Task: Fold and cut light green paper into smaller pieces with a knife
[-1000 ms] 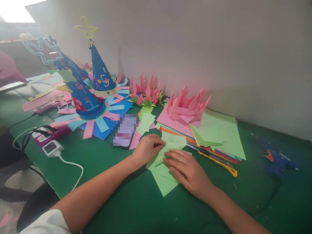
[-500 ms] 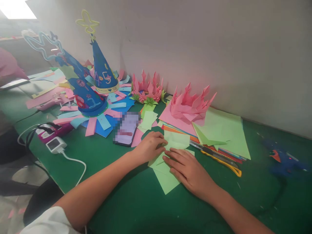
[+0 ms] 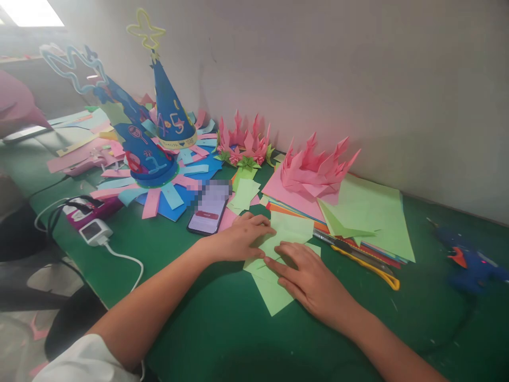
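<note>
Light green paper (image 3: 292, 225) with creases lies in front of me on the green table (image 3: 222, 329), on top of more green sheets. My left hand (image 3: 240, 236) rests at its left edge, fingers apart and touching the paper. Spread flat on the lower part is my right hand (image 3: 304, 273), its fingers stretched out to the left. Both hands press on the paper without gripping it. Just right of the paper lies a utility knife (image 3: 326, 237), beside yellow-handled scissors (image 3: 382, 276).
Pink folded-paper crowns (image 3: 310, 172) stand by the wall, one on stacked coloured paper (image 3: 377, 207). Decorated blue cone hats (image 3: 169, 106) stand left, behind a phone (image 3: 209, 209). A white charger (image 3: 95, 232) trails a cable. At right lies a blue glue gun (image 3: 473, 265).
My left hand's thumb and fingers have spread further apart over the paper. My right hand stays on the paper, with its fingers slightly shifted. The whole view has moved a little.
</note>
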A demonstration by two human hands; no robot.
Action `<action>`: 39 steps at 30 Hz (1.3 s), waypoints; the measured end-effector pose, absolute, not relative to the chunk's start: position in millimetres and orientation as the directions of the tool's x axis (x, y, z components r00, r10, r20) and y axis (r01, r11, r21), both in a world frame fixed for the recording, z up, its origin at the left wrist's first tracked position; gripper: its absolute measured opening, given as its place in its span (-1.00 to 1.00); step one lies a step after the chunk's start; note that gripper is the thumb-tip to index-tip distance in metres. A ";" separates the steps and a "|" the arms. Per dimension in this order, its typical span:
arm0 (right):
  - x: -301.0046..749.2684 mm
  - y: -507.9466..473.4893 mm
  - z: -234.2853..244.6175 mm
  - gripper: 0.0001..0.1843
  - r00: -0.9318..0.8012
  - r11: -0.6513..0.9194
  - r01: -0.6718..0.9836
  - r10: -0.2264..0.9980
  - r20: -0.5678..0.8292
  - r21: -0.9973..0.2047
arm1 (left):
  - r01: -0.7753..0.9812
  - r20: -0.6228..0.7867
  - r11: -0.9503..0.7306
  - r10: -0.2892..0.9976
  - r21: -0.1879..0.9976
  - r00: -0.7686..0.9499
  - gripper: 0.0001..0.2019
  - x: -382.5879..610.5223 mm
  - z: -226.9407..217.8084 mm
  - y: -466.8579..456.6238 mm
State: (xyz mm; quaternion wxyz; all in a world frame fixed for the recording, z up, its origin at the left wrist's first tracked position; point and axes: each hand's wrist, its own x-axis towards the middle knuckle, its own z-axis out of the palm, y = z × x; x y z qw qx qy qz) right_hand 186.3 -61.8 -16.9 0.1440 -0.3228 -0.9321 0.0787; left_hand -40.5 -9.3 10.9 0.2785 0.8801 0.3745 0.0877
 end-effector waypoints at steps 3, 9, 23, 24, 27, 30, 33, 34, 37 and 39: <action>184.8 -62.3 -14.8 -0.62 -0.767 0.793 0.566 0.607 0.208 -0.224 | 0.611 -0.074 -0.549 0.706 0.570 0.704 -0.52 -41.7 10.9 -8.9; 182.5 -62.7 -12.0 -0.63 -0.779 0.804 0.558 0.593 0.205 -0.205 | 0.603 -0.103 -0.550 0.683 0.579 0.723 -0.47 -43.1 13.2 -8.7; 178.6 -63.2 -9.1 -0.65 -0.802 0.832 0.533 0.555 0.221 -0.157 | 0.621 -0.147 -0.564 0.664 0.544 0.733 -0.39 -43.7 14.6 -10.6; 178.3 -63.0 -8.7 -0.66 -0.805 0.833 0.531 0.553 0.217 -0.154 | 0.622 -0.148 -0.565 0.664 0.542 0.733 -0.38 -43.6 14.8 -10.6; 177.4 -62.5 -8.2 -0.67 -0.813 0.838 0.526 0.546 0.204 -0.146 | 0.623 -0.149 -0.568 0.663 0.539 0.733 -0.38 -43.7 14.7 -10.4; 176.7 -62.2 -7.7 -0.67 -0.815 0.840 0.524 0.542 0.204 -0.138 | 0.623 -0.149 -0.567 0.664 0.539 0.733 -0.40 -43.5 14.8 -10.3; 176.1 -62.1 -6.5 -0.67 -0.817 0.840 0.525 0.543 0.194 -0.139 | 0.621 -0.142 -0.566 0.667 0.543 0.732 -0.44 -43.1 15.3 -10.2; 176.0 -62.1 -6.1 -0.66 -0.818 0.840 0.524 0.542 0.192 -0.140 | 0.619 -0.138 -0.565 0.668 0.545 0.731 -0.45 -42.9 15.3 -10.1; 176.4 -61.6 -5.5 -0.65 -0.817 0.841 0.522 0.541 0.198 -0.143 | 0.611 -0.125 -0.567 0.668 0.553 0.734 -0.47 -42.9 14.6 -9.9; 177.0 -61.2 -5.9 -0.65 -0.818 0.843 0.518 0.538 0.203 -0.145 | 0.606 -0.119 -0.565 0.669 0.560 0.733 -0.46 -43.3 13.6 -9.9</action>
